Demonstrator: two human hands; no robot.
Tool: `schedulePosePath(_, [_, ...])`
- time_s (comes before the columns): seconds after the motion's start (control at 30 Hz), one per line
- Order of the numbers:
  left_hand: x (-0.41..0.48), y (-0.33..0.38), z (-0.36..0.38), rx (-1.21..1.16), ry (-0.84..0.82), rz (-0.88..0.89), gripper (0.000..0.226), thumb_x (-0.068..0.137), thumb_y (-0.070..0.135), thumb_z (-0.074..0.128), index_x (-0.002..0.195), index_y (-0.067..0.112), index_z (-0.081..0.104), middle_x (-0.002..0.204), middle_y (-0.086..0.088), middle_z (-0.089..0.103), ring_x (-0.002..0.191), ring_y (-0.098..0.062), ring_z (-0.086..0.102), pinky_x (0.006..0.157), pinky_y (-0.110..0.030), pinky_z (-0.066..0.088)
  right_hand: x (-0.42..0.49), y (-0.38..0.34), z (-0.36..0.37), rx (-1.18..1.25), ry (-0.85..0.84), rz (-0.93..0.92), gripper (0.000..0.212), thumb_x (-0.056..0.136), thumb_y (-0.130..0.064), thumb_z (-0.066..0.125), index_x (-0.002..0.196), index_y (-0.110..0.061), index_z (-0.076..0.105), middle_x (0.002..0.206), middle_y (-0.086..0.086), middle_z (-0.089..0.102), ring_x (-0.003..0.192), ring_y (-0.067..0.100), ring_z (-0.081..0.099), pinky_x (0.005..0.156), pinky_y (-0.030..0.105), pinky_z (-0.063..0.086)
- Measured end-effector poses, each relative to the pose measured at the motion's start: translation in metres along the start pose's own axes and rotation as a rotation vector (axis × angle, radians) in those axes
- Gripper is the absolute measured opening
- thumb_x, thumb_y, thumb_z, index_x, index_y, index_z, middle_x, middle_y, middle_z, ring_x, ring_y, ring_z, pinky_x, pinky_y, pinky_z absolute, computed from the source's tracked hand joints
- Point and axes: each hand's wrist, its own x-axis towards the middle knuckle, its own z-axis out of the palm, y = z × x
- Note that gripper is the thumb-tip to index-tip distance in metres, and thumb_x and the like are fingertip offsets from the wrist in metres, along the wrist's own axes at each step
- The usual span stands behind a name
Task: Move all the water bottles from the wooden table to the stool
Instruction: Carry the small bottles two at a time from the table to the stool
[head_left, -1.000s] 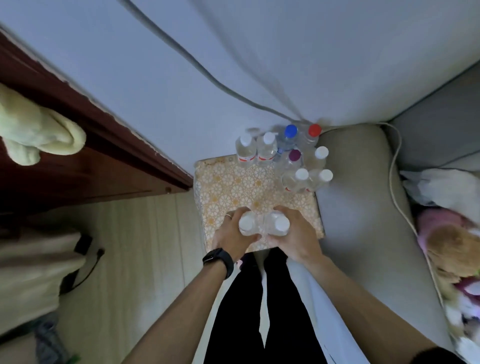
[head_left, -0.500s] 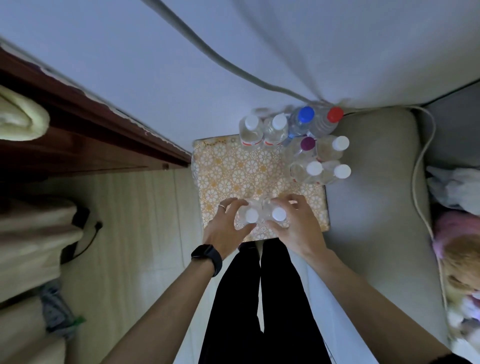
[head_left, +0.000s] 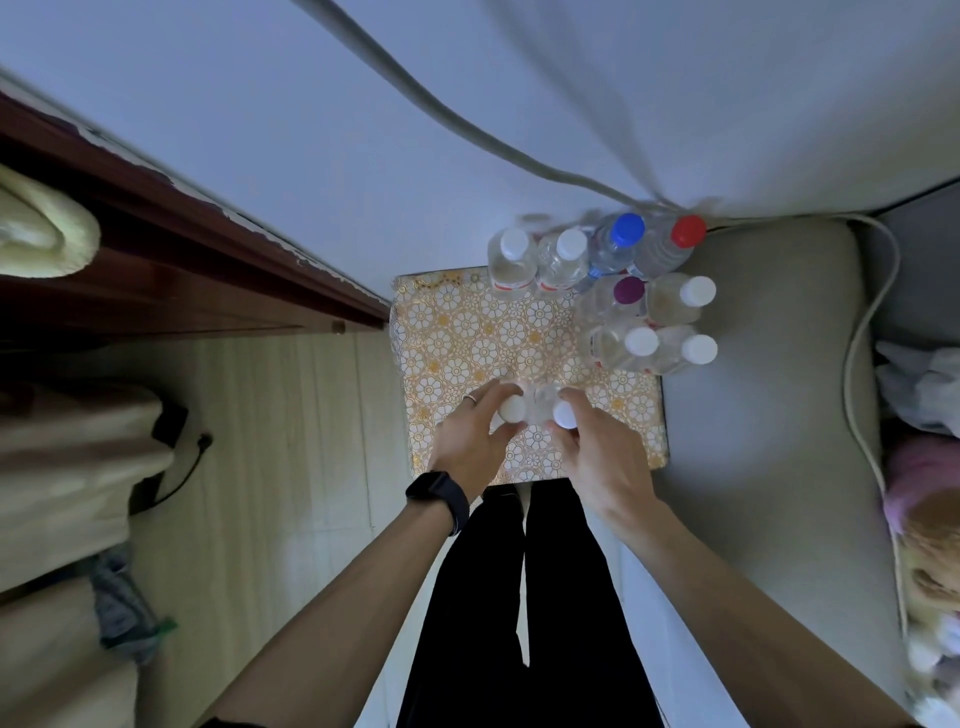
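Note:
The stool (head_left: 467, 332) has a square top with a white and gold flower pattern. Two clear water bottles with white caps stand side by side near its front edge. My left hand (head_left: 467, 447), with a ring and a black watch, holds the left bottle (head_left: 511, 408) by the neck with loosely spread fingers. My right hand (head_left: 602, 462) holds the right bottle (head_left: 565, 415) the same way. Several more bottles (head_left: 641, 340) are clustered at the stool's back right, with white, blue (head_left: 627, 228), red (head_left: 688, 231) and purple (head_left: 628, 290) caps.
A dark red wooden piece of furniture (head_left: 208, 249) runs along the left, with beige bags (head_left: 67, 467) on the floor below it. A grey cushion (head_left: 769, 389) with a cable (head_left: 857, 338) borders the stool's right side. Soft toys (head_left: 924, 519) lie far right. My black-trousered legs (head_left: 519, 597) are just in front of the stool.
Both hands have moved the two white-capped bottles a little further onto the stool and lower. My fingers have spread more loosely around them.

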Motion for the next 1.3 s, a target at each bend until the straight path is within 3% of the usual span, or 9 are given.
schedulePosePath(0.13, [0.034, 0.017, -0.004, -0.041, 0.097, -0.012, 0.031, 0.087, 0.027, 0.074, 0.116, 0.030, 0.064, 0.119, 0.005, 0.068, 0.096, -0.022, 0.064, 0.071, -0.027, 0.042, 0.034, -0.006, -0.017, -0.011, 0.062, -0.009, 0.032, 0.101, -0.032, 0.051, 0.130, -0.020, 0.045, 0.084, 0.009, 0.068, 0.076, 0.032, 0.066, 0.062, 0.040, 0.050])
schedulePosePath(0.23, [0.061, 0.027, -0.007, -0.122, 0.122, -0.065, 0.037, 0.084, 0.030, 0.077, 0.117, 0.037, 0.062, 0.113, 0.003, 0.068, 0.095, -0.021, 0.065, 0.079, -0.035, 0.052, 0.063, -0.009, -0.029, -0.057, 0.082, 0.020, 0.031, 0.102, -0.025, 0.051, 0.131, -0.021, 0.042, 0.084, 0.011, 0.066, 0.077, 0.034, 0.065, 0.057, 0.038, 0.044])
schedulePosePath(0.33, [0.077, 0.032, -0.007, -0.156, 0.117, -0.060, 0.040, 0.082, 0.032, 0.077, 0.116, 0.043, 0.060, 0.111, 0.003, 0.069, 0.096, -0.021, 0.066, 0.081, -0.041, 0.055, 0.082, -0.008, -0.038, -0.097, 0.102, 0.039, 0.034, 0.102, -0.025, 0.050, 0.135, -0.019, 0.040, 0.089, 0.014, 0.066, 0.086, 0.037, 0.064, 0.063, 0.038, 0.038])
schedulePosePath(0.63, [0.101, 0.040, -0.012, -0.144, 0.141, 0.008, 0.037, 0.082, 0.023, 0.078, 0.113, 0.036, 0.063, 0.108, 0.002, 0.069, 0.095, -0.022, 0.064, 0.080, -0.043, 0.056, 0.101, -0.008, -0.046, -0.083, 0.138, 0.044, 0.036, 0.101, -0.024, 0.053, 0.135, -0.018, 0.042, 0.089, 0.014, 0.067, 0.086, 0.036, 0.065, 0.065, 0.038, 0.040])
schedulePosePath(0.97, [0.101, 0.039, -0.010, -0.117, 0.148, -0.035, 0.041, 0.082, 0.025, 0.078, 0.116, 0.040, 0.061, 0.132, 0.003, 0.048, 0.107, -0.020, 0.057, 0.090, -0.039, 0.053, 0.106, -0.009, -0.043, -0.067, 0.113, 0.078, 0.037, 0.101, -0.026, 0.052, 0.136, -0.019, 0.040, 0.090, 0.014, 0.065, 0.084, 0.034, 0.064, 0.063, 0.037, 0.038])
schedulePosePath(1.1, [0.092, 0.047, -0.019, -0.077, 0.055, -0.041, 0.059, 0.085, 0.017, 0.073, 0.136, 0.035, 0.050, 0.136, -0.001, 0.046, 0.107, -0.013, 0.049, 0.086, -0.027, 0.042, 0.101, -0.012, -0.047, -0.024, 0.073, 0.096, 0.067, 0.098, -0.020, 0.057, 0.154, -0.022, 0.019, 0.089, 0.011, 0.067, 0.079, 0.030, 0.067, 0.060, 0.037, 0.045])
schedulePosePath(1.17, [0.079, 0.053, -0.024, -0.037, 0.002, -0.069, 0.069, 0.086, 0.012, 0.070, 0.144, 0.035, 0.041, 0.142, -0.003, 0.041, 0.108, -0.014, 0.050, 0.085, -0.027, 0.045, 0.084, -0.014, -0.057, 0.045, 0.021, 0.097, 0.079, 0.098, -0.016, 0.058, 0.158, -0.023, 0.007, 0.090, 0.008, 0.069, 0.078, 0.026, 0.068, 0.060, 0.036, 0.048])
schedulePosePath(1.3, [0.042, 0.065, -0.040, 0.058, -0.047, -0.123, 0.065, 0.089, 0.014, 0.065, 0.145, 0.032, 0.037, 0.147, -0.006, 0.038, 0.099, -0.023, 0.060, 0.074, -0.034, 0.056, 0.039, -0.017, -0.087, 0.149, -0.050, 0.060, 0.057, 0.097, -0.023, 0.057, 0.148, -0.025, 0.031, 0.113, 0.006, 0.071, 0.099, 0.023, 0.070, 0.081, 0.037, 0.057])
